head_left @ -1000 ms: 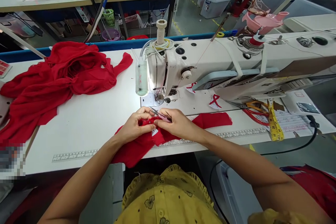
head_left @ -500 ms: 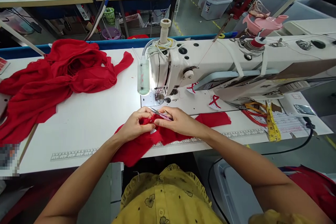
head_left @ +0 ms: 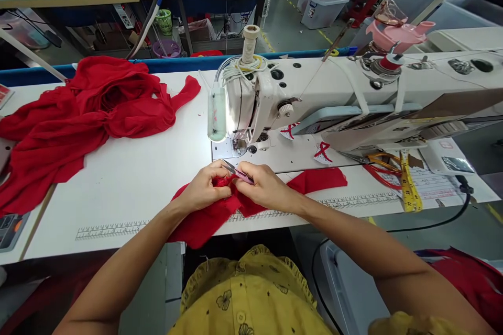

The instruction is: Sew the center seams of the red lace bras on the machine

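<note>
My left hand (head_left: pixel 206 187) is closed, pinching a bunched part of the red fabric (head_left: pixel 204 222) between thumb and fingers. In my right hand (head_left: pixel 267 184) is a pair of small thread snips (head_left: pixel 242 176) with a pink handle, its metal tip pointing left over the gathered cloth. The fingers of that hand also press against the fabric, and partly cover it and the snips. One end of the fabric hangs past the table's front edge; a strip extends to the right. Both hands are just in front of the sewing machine (head_left: pixel 257 99).
A heap of red fabric (head_left: pixel 86 120) lies on the left. To the right are orange-handled scissors (head_left: pixel 383 163), a yellow tape measure (head_left: pixel 409 188), papers and two small white pieces with red ribbon. A printed ruler (head_left: pixel 113 231) runs along the table front.
My right hand has turned slightly over the snips, and its fingers have shifted around the handle. The white tag beneath my left hand is now hidden. My left hand has barely moved.
</note>
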Motion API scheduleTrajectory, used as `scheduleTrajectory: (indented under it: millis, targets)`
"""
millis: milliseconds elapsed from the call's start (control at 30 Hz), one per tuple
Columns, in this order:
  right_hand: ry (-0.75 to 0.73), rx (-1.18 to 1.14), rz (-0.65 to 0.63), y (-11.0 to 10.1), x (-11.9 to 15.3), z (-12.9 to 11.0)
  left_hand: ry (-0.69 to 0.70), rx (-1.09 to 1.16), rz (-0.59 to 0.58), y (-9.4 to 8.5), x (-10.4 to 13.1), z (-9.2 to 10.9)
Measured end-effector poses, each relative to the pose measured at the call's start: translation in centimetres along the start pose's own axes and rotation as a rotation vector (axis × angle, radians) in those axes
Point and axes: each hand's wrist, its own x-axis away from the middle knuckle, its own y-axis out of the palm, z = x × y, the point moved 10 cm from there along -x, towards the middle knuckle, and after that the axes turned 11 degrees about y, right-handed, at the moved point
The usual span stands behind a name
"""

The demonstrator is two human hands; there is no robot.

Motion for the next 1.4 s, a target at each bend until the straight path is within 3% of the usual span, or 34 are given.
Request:
scheduleTrajectory:
  millis: [167,400,533,633,800,900,1000,1033,1100,1167,1200,1300,1400]
  targets:
    - [0.007,0.027,0.066,-0.7,0.3,-0.1,-0.058,0.049,0.005,-0.3,0.2,-0.2]
    - [0.011,-0.051,0.032,-1.5,0.1,0.8,-0.121,0.123,-0.014,-0.5,0.5,0.8]
    - [-0.002,-0.012,0.05,-1.7,0.3,0.7,-0.144,0.123,0.022,-0.5,0.5,0.4]
    - [-0.012,0.061,0.074,-1.5,0.7,0.3,-0.101,0.086,0.032,-0.4,0.4,-0.1]
    - [-0.099,0.341,0.221,-1.4,2.3,-1.1,0.005,-0.106,0.063,-0.6,0.4,-0.4]
    - [-0.09,0.578,0.27,-1.7,3.8,-1.6,0.151,-0.271,0.151,-1.7,0.7,1.8]
    - [-0.082,0.726,0.332,-2.9,6.0,-2.5,0.396,-0.625,0.333,-4.3,2.0,6.5]
    - [-0.123,0.72,0.331,-3.1,6.9,-3.2,0.494,-0.774,0.393,-5.0,2.8,8.2]
    - [-0.271,0.612,0.206,-2.3,8.6,-4.7,0.696,-0.986,0.449,-5.4,4.1,10.8]
    - [-0.404,0.425,0.028,-1.1,9.9,-5.8,0.794,-1.049,0.456,-5.6,4.9,11.3]
    - [-0.436,0.335,-0.004,-0.9,10.1,-6.0,0.779,-1.046,0.465,-5.8,5.1,10.9]
    - [-0.409,0.168,0.16,-2.5,8.6,-5.0,0.652,-1.0,0.567,-6.5,5.8,8.6]
    - [-0.402,0.08,0.309,-3.3,6.5,-3.7,0.632,-0.902,0.598,-5.7,7.1,7.0]
